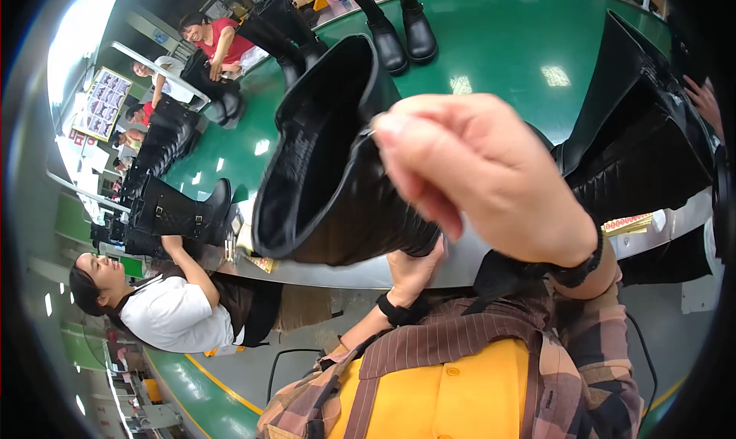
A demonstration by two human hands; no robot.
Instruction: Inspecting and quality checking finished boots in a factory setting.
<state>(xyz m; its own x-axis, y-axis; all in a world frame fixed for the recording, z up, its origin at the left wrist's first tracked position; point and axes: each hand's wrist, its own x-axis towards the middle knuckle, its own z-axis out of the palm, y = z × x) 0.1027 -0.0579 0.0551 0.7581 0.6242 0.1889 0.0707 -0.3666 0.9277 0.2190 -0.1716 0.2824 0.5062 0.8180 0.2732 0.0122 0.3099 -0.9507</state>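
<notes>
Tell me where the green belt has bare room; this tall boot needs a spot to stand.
The widest bare stretch of the green belt lies between the pair of short black boots and the tall boot lying at the right. The left end is crowded with a row of black boots. Both the left hand and right hand hold the tall boot.

Both hands (452,209) around a tall black boot (337,163)

Both hands are bare, the right hand (483,178) large and close to the camera, the left hand (414,270) below it. Each wrist carries a black band, just behind the hand. Behind the bands come rolled plaid flannel sleeves in brown and grey, a brown pinstriped apron strap, and a yellow buttoned top beneath.
</notes>
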